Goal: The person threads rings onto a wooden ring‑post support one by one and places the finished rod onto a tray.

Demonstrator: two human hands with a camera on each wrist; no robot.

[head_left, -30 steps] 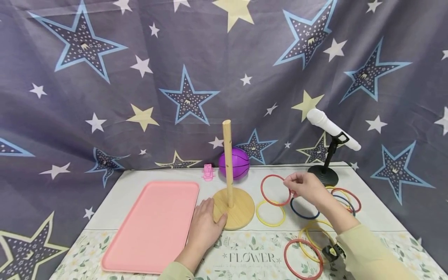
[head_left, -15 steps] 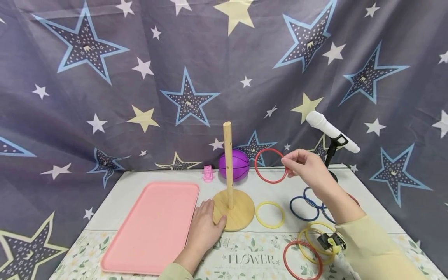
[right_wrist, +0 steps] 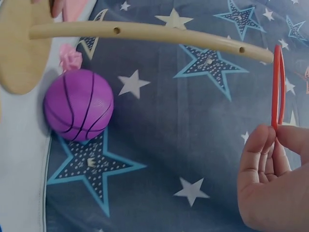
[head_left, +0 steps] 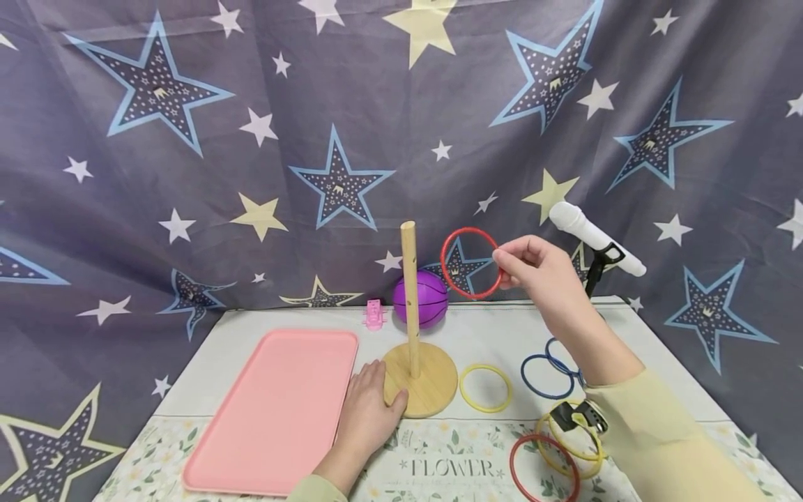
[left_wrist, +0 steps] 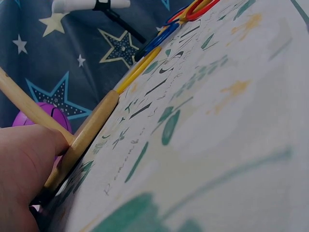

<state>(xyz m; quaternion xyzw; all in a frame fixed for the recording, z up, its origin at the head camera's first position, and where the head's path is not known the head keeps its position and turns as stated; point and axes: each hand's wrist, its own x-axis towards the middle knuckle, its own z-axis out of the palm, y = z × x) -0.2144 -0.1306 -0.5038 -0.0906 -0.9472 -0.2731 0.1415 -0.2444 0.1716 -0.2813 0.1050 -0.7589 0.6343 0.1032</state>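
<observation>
My right hand (head_left: 538,268) pinches a red ring (head_left: 444,259) by its right side between thumb and fingertips, high above the table. In the right wrist view the ring is nearly edge-on, at the top end of the wooden post (right_wrist: 178,35). This post (head_left: 411,293) rises upright from a round wooden base (head_left: 433,390). My left hand (head_left: 366,411) lies at the base's left front edge, fingers extended and thumb touching the base. In the left wrist view the left thumb (left_wrist: 53,140) overlaps the base (left_wrist: 91,125), and the other fingers are hidden.
A pink tray (head_left: 270,411) lies to the left. Behind the post sit a purple ball (head_left: 429,300) and a small pink toy (head_left: 374,315). On the right lie a yellow ring (head_left: 464,396), blue rings (head_left: 523,380), another red ring (head_left: 513,466) and a white microphone (head_left: 596,237) on a stand.
My right hand has lifted the red ring off the table area, upward and left toward the top of the post. My left hand has stayed at the base.
</observation>
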